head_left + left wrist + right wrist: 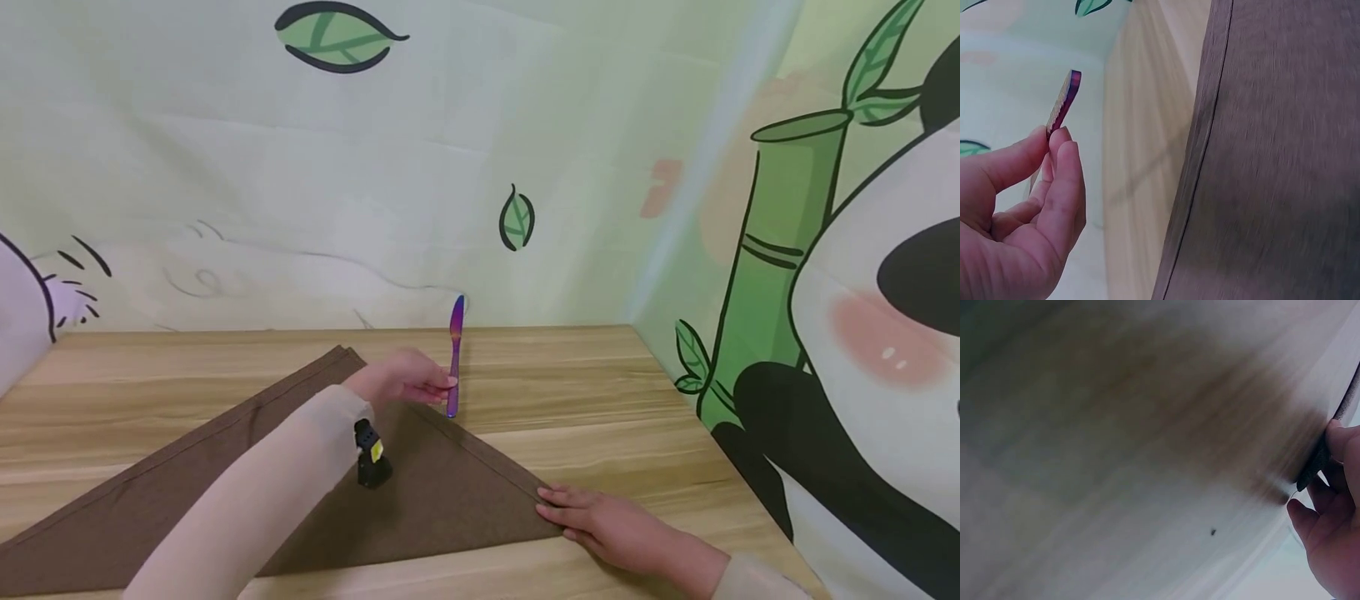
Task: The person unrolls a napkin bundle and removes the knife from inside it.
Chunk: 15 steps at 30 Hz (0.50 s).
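My left hand [401,377] pinches the handle of an iridescent purple-blue table knife [455,333] between thumb and fingers. The knife stands nearly upright, blade up, above the far right edge of a brown cloth [465,492] folded into a triangle. In the left wrist view the knife [1065,103] shows above the fingertips, its handle mostly hidden by the left hand [1029,212]. My right hand [611,529] rests with extended fingers on the cloth's right corner. The right wrist view shows the right hand [1332,512] touching the dark cloth edge [1314,465].
The cloth lies on a wood-grain table [555,400]. Behind the table hangs a pale green backdrop [420,167] with leaf drawings; bamboo [780,242] and a panda [877,350] are printed on the right side. A black device [371,454] is strapped to the left wrist.
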Tool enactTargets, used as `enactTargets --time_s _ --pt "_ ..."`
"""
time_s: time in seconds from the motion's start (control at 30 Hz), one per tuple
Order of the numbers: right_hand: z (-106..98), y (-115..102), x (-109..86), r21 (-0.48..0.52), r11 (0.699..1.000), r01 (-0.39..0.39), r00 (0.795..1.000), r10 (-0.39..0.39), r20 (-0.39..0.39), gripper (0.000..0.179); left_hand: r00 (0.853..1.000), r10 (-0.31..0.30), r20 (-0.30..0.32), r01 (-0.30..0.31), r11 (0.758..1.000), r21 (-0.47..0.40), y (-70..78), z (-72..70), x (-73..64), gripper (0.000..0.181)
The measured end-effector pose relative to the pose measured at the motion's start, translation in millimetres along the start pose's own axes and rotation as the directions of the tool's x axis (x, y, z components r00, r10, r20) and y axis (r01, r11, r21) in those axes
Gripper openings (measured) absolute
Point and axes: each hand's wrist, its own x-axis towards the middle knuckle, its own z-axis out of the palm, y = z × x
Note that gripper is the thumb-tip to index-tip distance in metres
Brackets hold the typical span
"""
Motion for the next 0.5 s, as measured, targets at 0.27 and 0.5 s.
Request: enactTargets --time_s 0.27,0.5 --pt "-1 0 -0.2 0.006 0.999 -0.033 0.999 0.033 0.016 0.039 0.999 0.016 -0.051 -0.022 0.991 -0.131 -2.4 36.0 18.0 0.019" --pt "-1 2 -0.6 0.004 1.0 -0.03 0.999 0.03 0.011 0.04 0.998 0.001 -0.065 -0.013 0.983 -0.185 -10.1 59.7 39.7 0.017"
